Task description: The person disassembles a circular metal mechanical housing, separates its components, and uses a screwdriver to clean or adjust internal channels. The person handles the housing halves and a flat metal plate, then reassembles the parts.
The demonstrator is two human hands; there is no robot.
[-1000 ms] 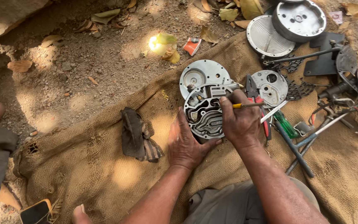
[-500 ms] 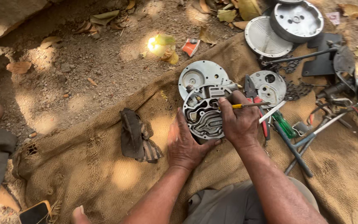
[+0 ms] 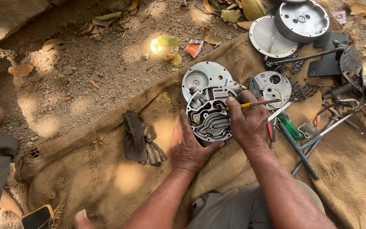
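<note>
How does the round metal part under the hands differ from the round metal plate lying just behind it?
The round grey metal part with curved channels has a grooved face; the flat silver round plate is mostly smooth. The left hand steadies the first; the second lies untouched. Both rest on brown burlap cloth.

torn red-and-white packet (image 3: 194,47) on dirt above burlap | small pink label scrap (image 3: 340,16) top right | phone, dark screen (image 3: 37,217), bottom left
</note>
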